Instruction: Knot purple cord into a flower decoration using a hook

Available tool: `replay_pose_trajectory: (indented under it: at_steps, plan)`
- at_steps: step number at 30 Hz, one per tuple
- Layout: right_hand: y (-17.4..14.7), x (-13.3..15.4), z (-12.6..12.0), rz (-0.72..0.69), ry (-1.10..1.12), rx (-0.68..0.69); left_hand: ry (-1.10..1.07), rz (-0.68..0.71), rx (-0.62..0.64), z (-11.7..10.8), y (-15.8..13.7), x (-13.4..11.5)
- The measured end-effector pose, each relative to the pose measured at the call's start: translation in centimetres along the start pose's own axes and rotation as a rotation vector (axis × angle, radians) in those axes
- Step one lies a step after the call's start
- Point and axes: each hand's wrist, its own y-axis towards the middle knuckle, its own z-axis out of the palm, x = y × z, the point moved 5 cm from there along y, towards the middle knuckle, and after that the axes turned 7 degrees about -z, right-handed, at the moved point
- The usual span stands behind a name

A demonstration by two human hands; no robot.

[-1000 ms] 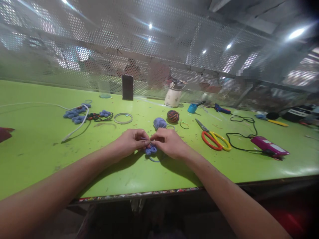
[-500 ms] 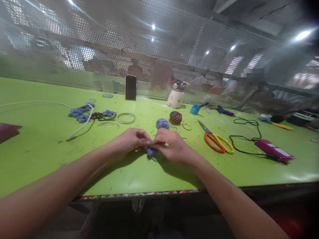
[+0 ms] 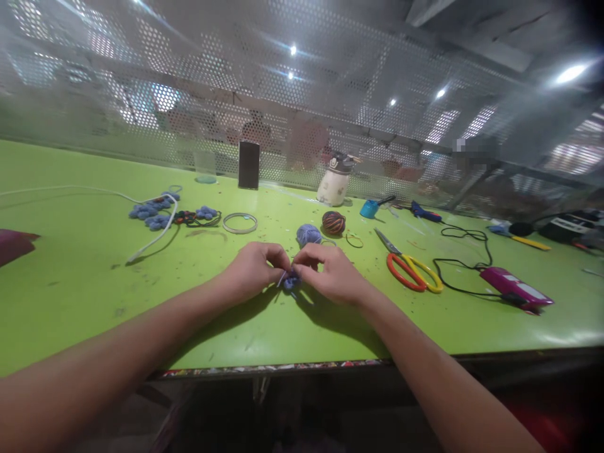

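Between my fingertips is a small blue-purple yarn piece [image 3: 290, 282], partly hidden, with loose strands at its lower side. My left hand [image 3: 255, 269] pinches it from the left. From the right, the thumb and forefinger of my right hand [image 3: 333, 274] close on its upper edge. Just beyond my hands lies a ball of blue yarn [image 3: 308, 234], and next to it a dark multicoloured yarn ball [image 3: 333, 223]. A thin hoop [image 3: 240, 223] rests farther left, near several blue yarn flowers [image 3: 153, 217].
Scissors [image 3: 409, 267] with red and yellow handles lie right of my hands, near a magenta device [image 3: 515, 288] with a black cord. A blue pot [image 3: 369, 208], a bottle [image 3: 334, 181] and a dark upright phone-like slab [image 3: 248, 165] stand behind. A white cable [image 3: 163, 238] crosses the left side.
My fingertips have parted slightly, and my right hand has shifted a little to the right. More of the yarn piece and its loose strands now shows.
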Motion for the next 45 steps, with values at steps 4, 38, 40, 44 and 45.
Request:
replay_pose_trajectory:
  at_steps: [4, 38, 40, 44, 45]
  plan:
    - [0.0, -1.6, 1.0, 0.14, 0.023, 0.019, 0.256, 0.211, -0.088, 0.2, -0.5, -0.6]
    - [0.0, -2.8, 2.5, 0.256, 0.235, -0.034, 0.567, 0.525, -0.344, 0.8, -1.3, -1.4]
    - [0.0, -2.8, 2.2, 0.264, 0.208, -0.054, 0.545, 0.521, -0.339, 0.6, -1.3, -1.5]
    - [0.0, -2.6, 1.7, 0.232, 0.145, -0.052, 0.511, 0.51, -0.323, 0.4, -1.2, -1.6]
    - [0.0, -2.6, 1.6, 0.216, 0.13, -0.046, 0.508, 0.503, -0.319, 0.4, -1.1, -1.6]
